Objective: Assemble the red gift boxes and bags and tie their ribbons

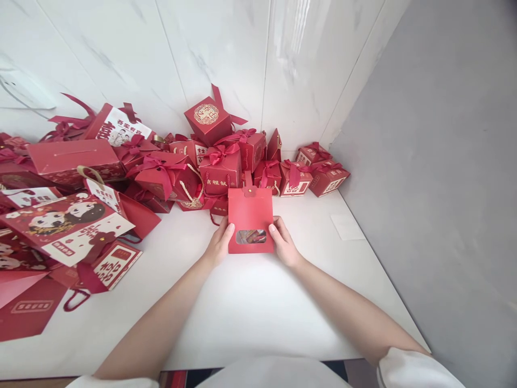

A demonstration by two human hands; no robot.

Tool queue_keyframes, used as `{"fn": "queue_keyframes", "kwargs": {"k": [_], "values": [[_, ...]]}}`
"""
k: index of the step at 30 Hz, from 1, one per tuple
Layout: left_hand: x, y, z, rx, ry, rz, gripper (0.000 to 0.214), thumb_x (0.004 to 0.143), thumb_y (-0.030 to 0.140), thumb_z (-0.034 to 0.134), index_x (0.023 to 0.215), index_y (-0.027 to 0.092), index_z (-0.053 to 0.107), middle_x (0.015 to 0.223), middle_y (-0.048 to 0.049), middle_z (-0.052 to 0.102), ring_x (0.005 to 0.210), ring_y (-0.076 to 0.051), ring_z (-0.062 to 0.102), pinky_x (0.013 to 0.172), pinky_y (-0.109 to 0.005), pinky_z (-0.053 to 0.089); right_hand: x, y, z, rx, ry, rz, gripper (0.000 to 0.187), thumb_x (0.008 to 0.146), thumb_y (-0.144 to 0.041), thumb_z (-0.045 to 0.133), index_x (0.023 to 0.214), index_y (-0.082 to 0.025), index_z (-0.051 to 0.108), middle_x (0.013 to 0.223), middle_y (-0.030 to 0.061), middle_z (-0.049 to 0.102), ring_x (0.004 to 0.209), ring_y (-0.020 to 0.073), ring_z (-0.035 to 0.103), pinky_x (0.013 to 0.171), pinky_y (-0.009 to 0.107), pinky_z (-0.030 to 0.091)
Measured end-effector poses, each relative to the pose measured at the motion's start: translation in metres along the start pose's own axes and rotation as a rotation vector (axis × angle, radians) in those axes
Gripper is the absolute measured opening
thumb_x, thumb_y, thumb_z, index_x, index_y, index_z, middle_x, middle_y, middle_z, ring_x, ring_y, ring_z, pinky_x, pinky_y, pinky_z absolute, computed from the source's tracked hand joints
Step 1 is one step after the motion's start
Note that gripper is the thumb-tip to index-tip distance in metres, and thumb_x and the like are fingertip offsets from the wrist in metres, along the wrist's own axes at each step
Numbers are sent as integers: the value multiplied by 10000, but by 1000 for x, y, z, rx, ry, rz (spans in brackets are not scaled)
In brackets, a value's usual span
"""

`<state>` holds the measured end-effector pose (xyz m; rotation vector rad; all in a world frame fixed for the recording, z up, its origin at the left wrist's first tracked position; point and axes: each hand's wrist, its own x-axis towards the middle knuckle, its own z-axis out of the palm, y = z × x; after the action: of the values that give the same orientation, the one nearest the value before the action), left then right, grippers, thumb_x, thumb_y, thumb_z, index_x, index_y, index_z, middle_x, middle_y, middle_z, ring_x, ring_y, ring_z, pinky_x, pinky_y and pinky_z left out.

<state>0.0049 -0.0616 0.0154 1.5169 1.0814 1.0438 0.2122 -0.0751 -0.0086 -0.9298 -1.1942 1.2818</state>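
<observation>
A red gift box (pixel 250 210) is held upright in front of me, between both hands. Its flap carries a small gold stud and a strap, and a clear oval window low on its face shows wrapped contents I cannot make out. My left hand (pixel 219 241) grips the box's left side, thumb on the front edge. On the opposite side my right hand (pixel 284 241) grips in the same way. The fingers behind the box are hidden. Just beyond it stand other red boxes, among them a ribboned box (pixel 220 170) with gold characters.
Red boxes with ribbons and rope handles pile up along the tiled wall (pixel 226 48). A box with cartoon faces (pixel 68 221) lies at left. A white slip (pixel 347 227) rests on the white table (pixel 250 312) at right, beside a grey wall (pixel 444 161).
</observation>
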Motion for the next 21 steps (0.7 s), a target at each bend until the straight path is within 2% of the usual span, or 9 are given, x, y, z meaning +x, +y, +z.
{"fn": "queue_keyframes", "kwargs": {"k": [8,12,21], "values": [[-2,-2,1,99,-35,70,584,1019,512,321,1505,191,365,1514,-101,470,1411,-273,423,1126,-389,403,-7,-2,0,-78,70,-35,281,982,-518,452,1032,-249,515,1036,13,622,958,190,588,870,323,461],[-3,-2,1,129,-116,113,612,1013,517,348,1533,196,308,1485,-119,501,1369,-283,471,1094,-399,425,-7,-2,-3,-111,125,-109,271,975,-503,456,1003,-242,522,966,7,605,895,187,561,823,314,437],[-2,2,2,-15,-201,58,659,988,495,450,1561,226,264,1560,-100,410,1395,-288,444,1140,-406,388,-7,-6,0,-67,199,-68,314,983,-532,433,929,-233,512,880,-1,577,809,174,529,761,304,417]]}}
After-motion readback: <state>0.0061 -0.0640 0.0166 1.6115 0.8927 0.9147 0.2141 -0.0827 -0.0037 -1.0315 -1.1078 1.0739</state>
